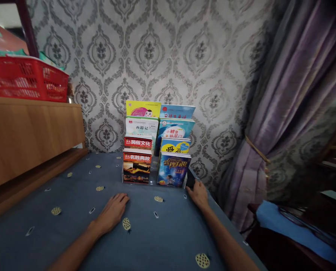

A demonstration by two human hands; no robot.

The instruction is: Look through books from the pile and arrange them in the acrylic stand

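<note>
A clear tiered stand (153,183) holds two columns of children's books on a bed or table cover. At the front stand a red-topped book (136,167) on the left and a dark blue book (173,170) on the right. My left hand (113,210) lies flat on the cover, fingers stretched forward, short of the stand and holding nothing. Beside the stand's right end, my right hand (198,194) is curled at a small black object (190,179); its kind and part of the grip are hidden.
Patterned wallpaper (170,49) rises behind the books. On the left, a red plastic basket (27,77) sits on a wooden headboard or cabinet (32,139). A tied purple curtain (283,105) hangs at right, above a blue cloth (292,229). The grey-blue cover (80,199) has pineapple prints.
</note>
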